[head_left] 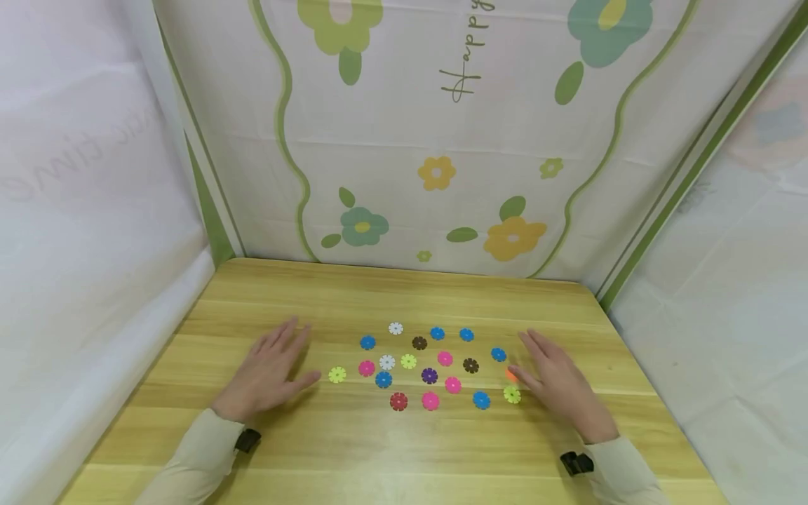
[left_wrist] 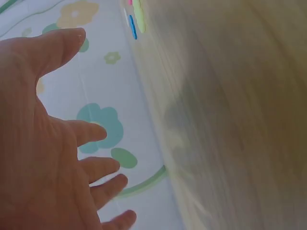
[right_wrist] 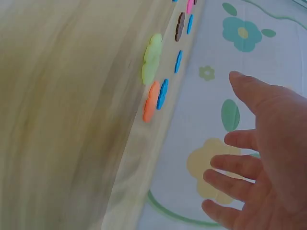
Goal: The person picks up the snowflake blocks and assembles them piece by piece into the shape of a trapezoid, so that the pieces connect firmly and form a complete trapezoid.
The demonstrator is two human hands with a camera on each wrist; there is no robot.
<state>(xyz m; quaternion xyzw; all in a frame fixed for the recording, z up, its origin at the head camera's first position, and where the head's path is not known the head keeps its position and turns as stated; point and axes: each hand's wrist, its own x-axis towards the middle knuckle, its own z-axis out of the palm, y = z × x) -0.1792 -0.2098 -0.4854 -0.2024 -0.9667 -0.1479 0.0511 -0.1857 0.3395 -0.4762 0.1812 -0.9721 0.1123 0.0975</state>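
Note:
Several flat flower-shaped plastic discs lie spread over the middle of the wooden table, in blue, pink, white, yellow-green, brown, purple and red. My left hand (head_left: 268, 372) is held with fingers spread at the left of them, nearest to a yellow-green disc (head_left: 337, 374). At the right end my right hand (head_left: 558, 382) is also spread, holding nothing. Its thumb partly covers an orange disc (head_left: 511, 376) in the head view; the right wrist view shows that orange disc (right_wrist: 151, 101) apart from the hand, beside a yellow-green disc (right_wrist: 151, 59) and a blue disc (right_wrist: 162, 94).
The wooden table (head_left: 404, 456) ends at a white cloth (head_left: 391, 126) printed with flowers. More white cloth hangs along the left side (head_left: 95, 245) and the right side (head_left: 726, 315). A dark wrist band piece (head_left: 248, 440) shows by the left sleeve, another (head_left: 576, 463) by the right.

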